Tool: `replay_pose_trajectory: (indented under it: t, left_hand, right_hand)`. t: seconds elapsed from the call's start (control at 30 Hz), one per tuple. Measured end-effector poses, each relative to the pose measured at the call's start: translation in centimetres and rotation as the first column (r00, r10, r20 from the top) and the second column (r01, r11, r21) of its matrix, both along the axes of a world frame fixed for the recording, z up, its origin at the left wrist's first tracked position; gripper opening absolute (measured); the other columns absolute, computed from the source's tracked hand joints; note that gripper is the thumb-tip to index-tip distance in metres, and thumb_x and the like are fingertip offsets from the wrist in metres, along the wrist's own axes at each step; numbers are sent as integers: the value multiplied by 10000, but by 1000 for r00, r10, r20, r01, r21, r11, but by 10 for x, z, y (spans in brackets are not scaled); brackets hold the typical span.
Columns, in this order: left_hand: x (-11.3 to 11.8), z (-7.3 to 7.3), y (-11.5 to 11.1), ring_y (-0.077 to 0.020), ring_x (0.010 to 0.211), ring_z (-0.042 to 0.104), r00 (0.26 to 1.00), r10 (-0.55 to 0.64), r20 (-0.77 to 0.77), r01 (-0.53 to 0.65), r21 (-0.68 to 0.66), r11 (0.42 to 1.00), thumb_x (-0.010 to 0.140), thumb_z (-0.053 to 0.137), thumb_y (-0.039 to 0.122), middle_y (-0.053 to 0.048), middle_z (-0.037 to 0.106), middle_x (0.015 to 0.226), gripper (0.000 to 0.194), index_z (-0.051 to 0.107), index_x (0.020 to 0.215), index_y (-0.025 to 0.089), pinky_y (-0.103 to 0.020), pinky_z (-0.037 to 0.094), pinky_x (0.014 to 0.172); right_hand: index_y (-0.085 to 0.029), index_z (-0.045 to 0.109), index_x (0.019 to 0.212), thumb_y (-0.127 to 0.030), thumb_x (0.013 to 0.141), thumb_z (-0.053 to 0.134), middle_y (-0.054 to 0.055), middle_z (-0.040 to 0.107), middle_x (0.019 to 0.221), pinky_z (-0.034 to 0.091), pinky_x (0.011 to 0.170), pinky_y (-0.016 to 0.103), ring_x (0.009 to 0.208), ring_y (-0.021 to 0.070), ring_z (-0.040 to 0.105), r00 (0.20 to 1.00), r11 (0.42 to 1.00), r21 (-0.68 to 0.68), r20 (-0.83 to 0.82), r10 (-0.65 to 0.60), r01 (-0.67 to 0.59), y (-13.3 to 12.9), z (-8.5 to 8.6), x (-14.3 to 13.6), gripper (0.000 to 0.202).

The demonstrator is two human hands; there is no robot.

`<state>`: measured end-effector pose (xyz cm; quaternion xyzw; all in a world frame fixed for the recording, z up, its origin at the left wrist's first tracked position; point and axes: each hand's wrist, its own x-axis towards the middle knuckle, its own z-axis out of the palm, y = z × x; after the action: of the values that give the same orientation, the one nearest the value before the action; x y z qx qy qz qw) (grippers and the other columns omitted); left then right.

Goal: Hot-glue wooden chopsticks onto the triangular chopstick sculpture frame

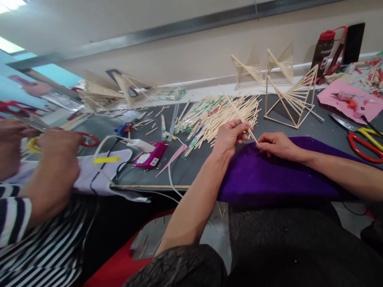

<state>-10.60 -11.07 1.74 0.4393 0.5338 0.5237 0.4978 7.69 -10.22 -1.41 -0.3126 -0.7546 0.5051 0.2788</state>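
Observation:
A thin wooden stick slants over the purple cloth, its upper end above the stick pile. My left hand pinches it partway along. The fingers of my right hand close on its lower end. Behind my hands lies a heap of loose sticks, some in clear wrappers with green ends. To the right of the heap, a twisted stick frame stands on the dark table, with two similar frames behind it.
Red and yellow scissors and a glue gun on pink paper lie at right, near a bottle. Left are a magenta box, white cables and another person's hands with scissors.

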Motion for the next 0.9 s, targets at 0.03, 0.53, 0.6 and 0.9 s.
replay_pose_trajectory:
  t: [0.03, 0.53, 0.6, 0.9]
  left_hand:
    - [3, -1, -1, -43, 430, 517, 1000, -5, -3, 5, 2, 1000, 549, 790, 375, -49, 721, 754, 362, 634, 767, 130, -151, 272, 360]
    - [-21, 1, 2, -39, 361, 397, 980, 86, -177, -84, 15, 996, 509, 795, 360, 40, 566, 505, 323, 584, 642, 154, -185, 264, 362]
    - [-40, -1, 9, -44, 352, 374, 950, 186, -249, -178, 57, 982, 513, 781, 313, 66, 508, 459, 291, 556, 621, 165, -192, 248, 361]
    - [-100, -12, 24, -103, 459, 463, 657, 203, -726, -235, 59, 970, 696, 609, 301, 10, 577, 518, 153, 641, 642, 161, -230, 335, 472]
  right_hand:
    - [-165, 605, 764, -354, 817, 566, -9, 628, 665, 401, 517, 214, 482, 82, 529, 1000, 1000, -2, 1, -5, 5, 0, -1, 0, 200]
    - [-160, 601, 776, -328, 837, 546, -19, 600, 649, 408, 534, 214, 486, 74, 522, 998, 999, 26, 50, 36, -37, 2, 1, 0, 187]
    - [-157, 605, 773, -287, 831, 547, -14, 605, 661, 417, 553, 217, 493, 71, 526, 995, 998, 31, 82, 50, -53, 2, 4, 1, 154]
    - [-158, 621, 799, -283, 834, 543, 5, 641, 715, 430, 567, 233, 520, 84, 543, 990, 994, 64, 112, 84, -91, 2, 0, 3, 152]
